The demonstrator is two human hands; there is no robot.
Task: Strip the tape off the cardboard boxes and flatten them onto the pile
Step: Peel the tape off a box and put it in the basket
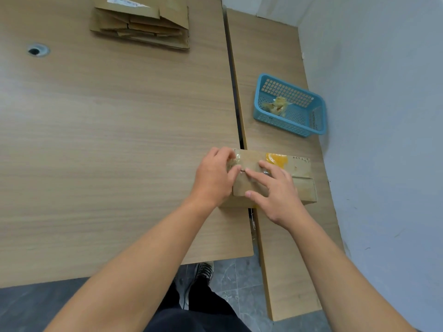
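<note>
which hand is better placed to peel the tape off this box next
Left. The left hand curls its fingers on the tape at the left end of the cardboard box, seemingly pinching it; the right hand lies flat on top, fingers spread, better suited to steadying it.

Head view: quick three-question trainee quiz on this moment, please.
1. True or false: the box is already flattened onto the pile.
2. What lies in the basket? A) scissors B) crumpled tape C) a glove
3. Fill in: the right hand presses flat on the ____ while the left hand pinches its tape.
Key: 1 false; 2 B; 3 box.
</note>
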